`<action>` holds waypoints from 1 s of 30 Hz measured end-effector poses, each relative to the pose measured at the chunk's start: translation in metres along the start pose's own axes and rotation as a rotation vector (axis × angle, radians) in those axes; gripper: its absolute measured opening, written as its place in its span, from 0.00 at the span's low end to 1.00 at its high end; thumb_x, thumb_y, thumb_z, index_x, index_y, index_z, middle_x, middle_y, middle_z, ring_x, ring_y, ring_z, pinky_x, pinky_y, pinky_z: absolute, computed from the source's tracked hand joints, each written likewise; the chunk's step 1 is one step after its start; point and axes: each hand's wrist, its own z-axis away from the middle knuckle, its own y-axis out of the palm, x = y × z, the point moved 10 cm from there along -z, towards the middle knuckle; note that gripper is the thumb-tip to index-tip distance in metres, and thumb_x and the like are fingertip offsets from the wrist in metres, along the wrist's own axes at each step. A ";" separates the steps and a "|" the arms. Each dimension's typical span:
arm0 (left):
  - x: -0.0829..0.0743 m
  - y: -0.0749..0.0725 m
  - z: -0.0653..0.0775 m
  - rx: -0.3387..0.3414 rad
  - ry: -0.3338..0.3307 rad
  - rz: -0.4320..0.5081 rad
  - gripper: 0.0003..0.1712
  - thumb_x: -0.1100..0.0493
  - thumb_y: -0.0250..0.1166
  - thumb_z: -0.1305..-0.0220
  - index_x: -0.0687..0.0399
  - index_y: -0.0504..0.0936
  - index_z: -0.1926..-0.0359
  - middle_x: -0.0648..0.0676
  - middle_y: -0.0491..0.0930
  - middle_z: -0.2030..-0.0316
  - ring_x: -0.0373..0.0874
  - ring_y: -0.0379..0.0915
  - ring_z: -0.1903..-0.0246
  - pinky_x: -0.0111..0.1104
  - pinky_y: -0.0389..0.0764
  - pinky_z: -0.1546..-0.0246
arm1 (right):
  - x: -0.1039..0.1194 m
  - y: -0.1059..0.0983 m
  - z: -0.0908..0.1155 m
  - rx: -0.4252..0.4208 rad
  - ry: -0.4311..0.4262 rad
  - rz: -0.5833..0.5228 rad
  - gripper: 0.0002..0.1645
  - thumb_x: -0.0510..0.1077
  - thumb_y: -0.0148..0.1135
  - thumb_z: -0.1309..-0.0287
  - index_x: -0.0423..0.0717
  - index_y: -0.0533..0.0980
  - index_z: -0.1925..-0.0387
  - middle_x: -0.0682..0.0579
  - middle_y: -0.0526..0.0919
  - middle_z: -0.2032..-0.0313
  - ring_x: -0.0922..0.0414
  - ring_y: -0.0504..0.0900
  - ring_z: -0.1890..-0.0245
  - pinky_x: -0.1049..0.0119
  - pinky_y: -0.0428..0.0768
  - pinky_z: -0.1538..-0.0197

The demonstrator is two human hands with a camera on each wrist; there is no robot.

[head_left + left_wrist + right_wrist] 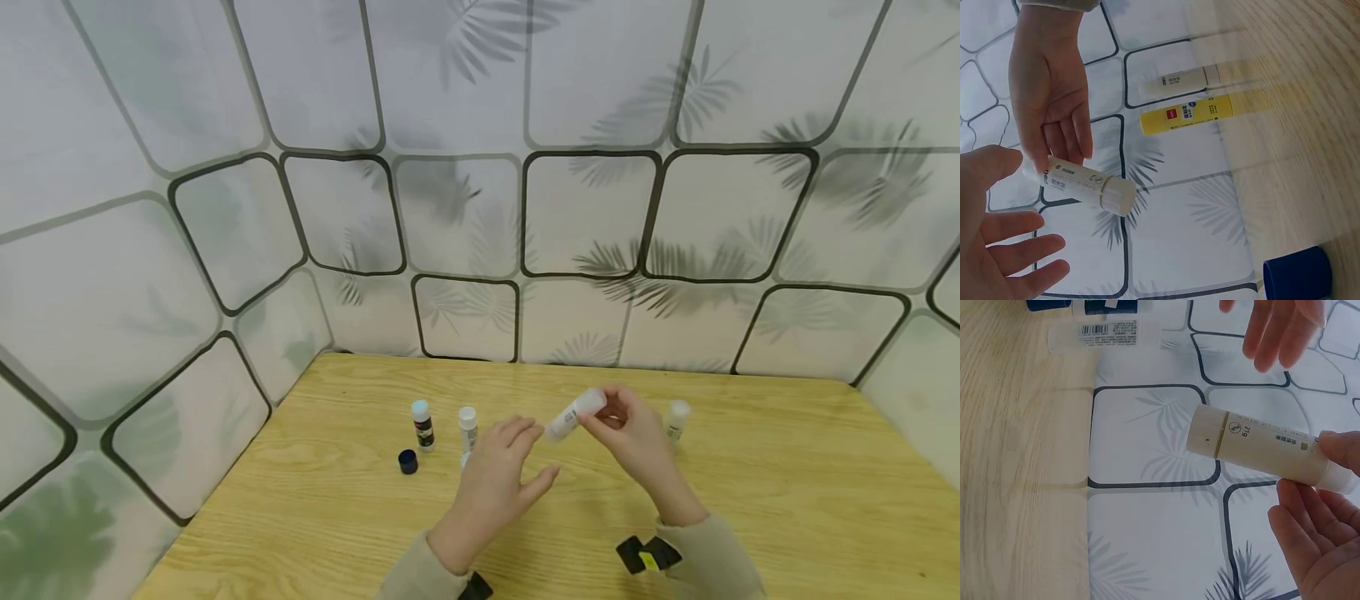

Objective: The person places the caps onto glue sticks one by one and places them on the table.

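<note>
Between its thumb and fingers, my right hand (636, 433) pinches a white glue stick (576, 414) at one end, tilted above the table. Printing and "21g" show on the tube of this glue stick (1266, 449) in the right wrist view, and its cap is on. My left hand (495, 483) is held just left of its free end, fingers spread and relaxed, holding nothing. Another white glue stick (677, 421) stands upright behind the right hand. A yellow glue stick (1187, 115) stands beside it in the left wrist view; the right hand seems to hide it in the head view.
Left of the hands stand a dark-labelled bottle or stick with a light-blue top (423, 427) and a white tube (468, 429). A dark blue cap (408, 462) lies in front of them. Patterned cloth (465, 317) borders the wooden table (322, 517) at the back and left.
</note>
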 end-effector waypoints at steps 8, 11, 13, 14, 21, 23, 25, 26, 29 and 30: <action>0.003 0.002 0.001 0.040 -0.053 -0.115 0.29 0.42 0.59 0.45 0.57 0.75 0.51 0.56 0.73 0.51 0.49 0.67 0.50 0.43 0.67 0.50 | -0.007 -0.004 -0.005 -0.027 0.005 0.076 0.19 0.41 0.62 0.48 0.35 0.70 0.56 0.43 0.77 0.63 0.50 0.76 0.61 0.60 0.76 0.57; 0.005 0.002 0.001 0.047 -0.059 -0.124 0.29 0.41 0.58 0.45 0.57 0.75 0.50 0.55 0.73 0.51 0.49 0.66 0.49 0.44 0.67 0.50 | -0.011 -0.004 -0.007 -0.027 0.006 0.097 0.19 0.41 0.62 0.48 0.35 0.70 0.56 0.42 0.77 0.62 0.49 0.76 0.60 0.58 0.75 0.56; 0.005 0.003 0.002 0.056 -0.064 -0.126 0.29 0.41 0.58 0.44 0.57 0.75 0.50 0.55 0.73 0.50 0.49 0.66 0.49 0.44 0.67 0.50 | -0.015 -0.003 -0.007 -0.027 0.002 0.114 0.19 0.40 0.62 0.48 0.35 0.70 0.56 0.42 0.77 0.62 0.49 0.76 0.60 0.57 0.75 0.56; 0.005 0.003 0.002 0.059 -0.065 -0.128 0.29 0.41 0.57 0.44 0.56 0.74 0.50 0.55 0.73 0.50 0.49 0.66 0.49 0.44 0.67 0.50 | -0.017 -0.003 -0.008 -0.027 0.001 0.127 0.18 0.40 0.62 0.48 0.35 0.70 0.57 0.42 0.77 0.62 0.49 0.76 0.60 0.57 0.75 0.56; 0.007 0.004 0.002 0.071 -0.069 -0.131 0.29 0.40 0.57 0.43 0.56 0.74 0.49 0.55 0.73 0.51 0.48 0.66 0.49 0.43 0.67 0.50 | -0.031 -0.001 -0.012 -0.028 0.009 0.212 0.18 0.38 0.61 0.49 0.35 0.70 0.57 0.42 0.77 0.63 0.48 0.76 0.61 0.57 0.76 0.59; 0.007 0.005 0.002 0.071 -0.069 -0.131 0.29 0.40 0.56 0.43 0.56 0.74 0.49 0.55 0.73 0.51 0.48 0.66 0.49 0.43 0.67 0.50 | -0.034 0.000 -0.012 -0.028 0.012 0.231 0.17 0.38 0.62 0.49 0.35 0.70 0.57 0.42 0.78 0.63 0.48 0.77 0.62 0.58 0.76 0.59; 0.007 0.005 0.002 0.075 -0.070 -0.131 0.29 0.40 0.56 0.43 0.56 0.74 0.49 0.55 0.72 0.50 0.48 0.65 0.49 0.42 0.67 0.50 | -0.037 0.001 -0.013 -0.029 0.007 0.243 0.17 0.37 0.62 0.50 0.35 0.71 0.58 0.42 0.78 0.64 0.48 0.77 0.62 0.57 0.76 0.59; 0.007 0.005 0.003 0.077 -0.071 -0.131 0.29 0.40 0.56 0.43 0.56 0.74 0.49 0.55 0.72 0.50 0.48 0.65 0.49 0.42 0.66 0.50 | -0.039 0.002 -0.013 -0.027 0.006 0.249 0.17 0.37 0.63 0.51 0.35 0.71 0.59 0.42 0.78 0.64 0.48 0.77 0.62 0.57 0.76 0.59; 0.007 0.005 0.003 0.082 -0.076 -0.126 0.29 0.40 0.55 0.42 0.56 0.74 0.49 0.55 0.72 0.50 0.48 0.65 0.49 0.42 0.66 0.50 | -0.042 0.003 -0.014 -0.023 0.001 0.258 0.16 0.36 0.63 0.52 0.35 0.71 0.60 0.43 0.78 0.65 0.48 0.77 0.63 0.57 0.76 0.59; 0.007 0.005 0.003 0.083 -0.077 -0.125 0.29 0.39 0.55 0.42 0.56 0.74 0.49 0.55 0.72 0.50 0.48 0.65 0.49 0.43 0.67 0.50 | -0.043 0.004 -0.014 -0.020 0.001 0.258 0.16 0.36 0.64 0.52 0.35 0.71 0.60 0.43 0.78 0.65 0.48 0.77 0.63 0.57 0.76 0.59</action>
